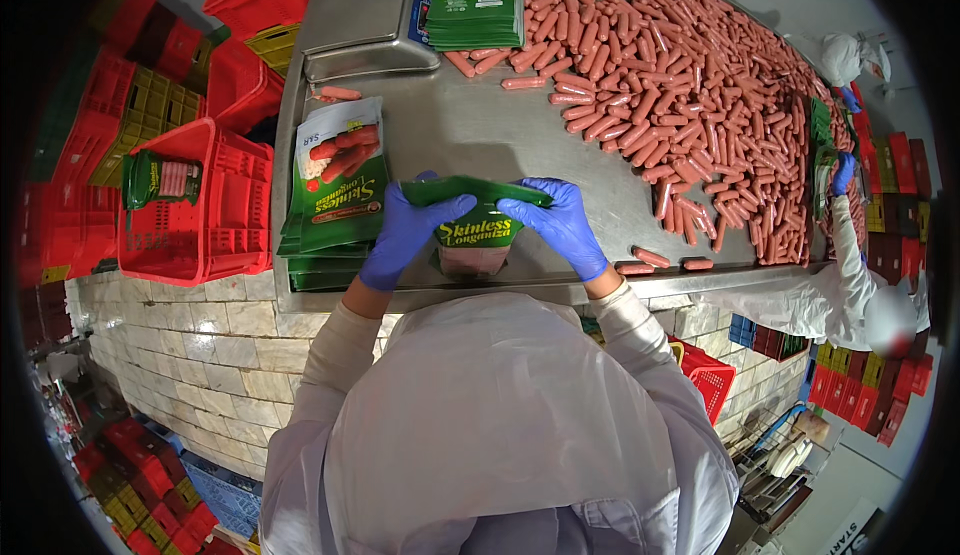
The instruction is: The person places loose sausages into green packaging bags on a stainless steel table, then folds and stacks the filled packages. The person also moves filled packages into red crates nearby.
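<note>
My left hand, in a blue glove, grips one top corner of a green plastic pouch at the steel table's near edge. The opposite corner is pinched by my right hand, gloved in blue too. The pouch stands upright between them, its lower part showing pink contents; whether its mouth is sealed I cannot tell. Beside my left hand lies a stack of printed green pouches. A wide heap of pink skinless sausages covers the table's right side, with a few loose sausages near my right wrist.
A steel weighing scale stands at the back left, beside another pile of green pouches. Left of the table, a red crate holds a filled pouch. Co-workers' gloved hands are at the far right. More crates stand around.
</note>
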{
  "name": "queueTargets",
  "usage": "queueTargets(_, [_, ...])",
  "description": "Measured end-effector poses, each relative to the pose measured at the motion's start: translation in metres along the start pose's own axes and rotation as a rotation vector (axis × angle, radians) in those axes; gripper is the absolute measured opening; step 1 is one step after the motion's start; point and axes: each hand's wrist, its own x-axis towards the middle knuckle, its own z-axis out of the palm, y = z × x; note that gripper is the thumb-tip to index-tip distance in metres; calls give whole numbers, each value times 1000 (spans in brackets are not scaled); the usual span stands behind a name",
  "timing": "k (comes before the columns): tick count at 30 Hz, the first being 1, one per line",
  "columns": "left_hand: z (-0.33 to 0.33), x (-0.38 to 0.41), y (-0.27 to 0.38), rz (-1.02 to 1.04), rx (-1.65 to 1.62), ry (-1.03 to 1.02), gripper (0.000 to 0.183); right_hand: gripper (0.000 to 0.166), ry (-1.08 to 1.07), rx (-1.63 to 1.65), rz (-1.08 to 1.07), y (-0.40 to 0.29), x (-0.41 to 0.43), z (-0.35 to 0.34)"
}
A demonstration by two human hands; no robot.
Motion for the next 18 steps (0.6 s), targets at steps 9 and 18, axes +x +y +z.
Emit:
queueTargets(9, [-19,-4,-21,135,-19,144,13,16,124,65,-134,21,5,-2])
queueTargets(18, [-13,-10,-24,159,-60,203,12,7,172,160,-200,30,7,-4])
